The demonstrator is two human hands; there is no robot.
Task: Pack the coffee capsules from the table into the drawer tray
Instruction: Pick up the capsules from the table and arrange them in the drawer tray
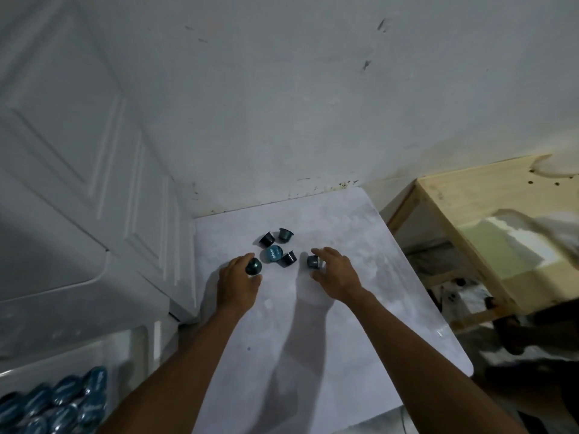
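Left hand (pixel 239 278), right hand (pixel 336 272) bare; forearms bare, no sleeves, jewellery visible.

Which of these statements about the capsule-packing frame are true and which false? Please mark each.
1. Each hand is on a capsule. True: the left hand grips a teal capsule, the right hand a grey one.
2. Four loose capsules lie between the hands. True, including one foil side up.
3. The white table is bare. False: capsules remain.
4. The drawer tray at lower left is empty. False: blue capsules fill it.
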